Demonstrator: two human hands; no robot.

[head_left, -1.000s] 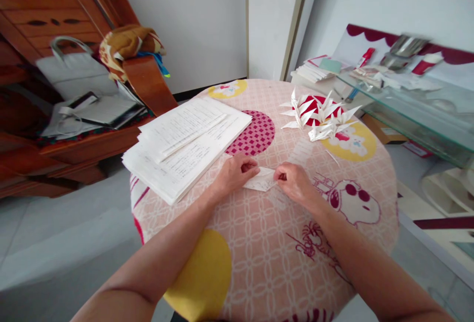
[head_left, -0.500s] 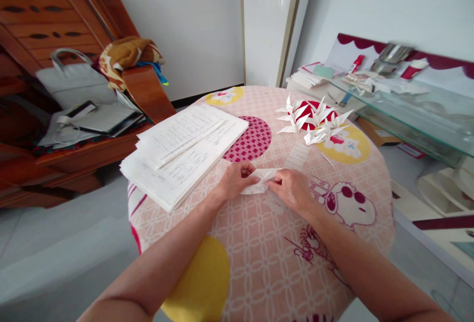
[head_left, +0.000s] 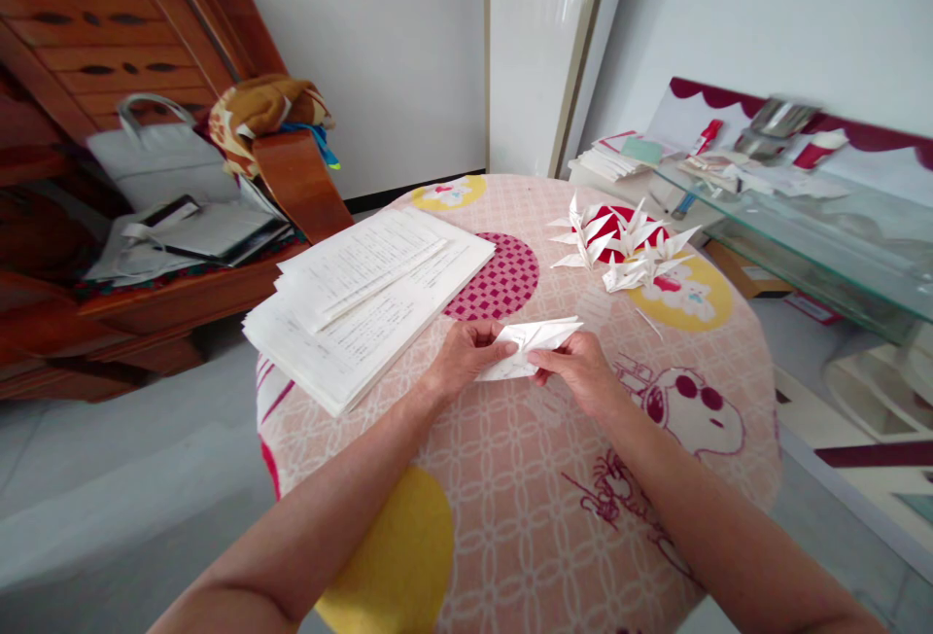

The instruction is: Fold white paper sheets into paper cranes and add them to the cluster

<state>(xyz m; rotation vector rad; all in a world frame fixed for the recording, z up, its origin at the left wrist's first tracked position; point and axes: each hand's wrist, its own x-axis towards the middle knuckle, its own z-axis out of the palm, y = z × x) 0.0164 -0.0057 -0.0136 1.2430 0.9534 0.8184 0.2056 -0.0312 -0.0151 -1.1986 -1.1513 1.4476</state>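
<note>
Between my two hands is a folded piece of white paper [head_left: 543, 334], with pointed flaps along its upper edge. My left hand [head_left: 470, 357] pinches its left end, thumb on the near face and fingers curled behind. At the lower right side of the paper, my right hand [head_left: 579, 369] is closed on it, thumb on top; its other fingers are partly hidden. Beyond my right hand, several white folded paper cranes [head_left: 619, 245] stand in a cluster. A thin white stick-like piece [head_left: 648, 323] lies just in front of them.
A stack of printed sheets [head_left: 371, 303] covers the left side of the round table [head_left: 502, 517], which has a patterned cloth. To the right stands a glass shelf [head_left: 809, 226] with clutter. A wooden bench [head_left: 306, 187] with a bag [head_left: 153, 153] is at the left.
The folded paper now shows more of its flaps, its right part reaching past my right fingers. My right hand has shifted its grip lower on the paper. The camera view moved slightly.
</note>
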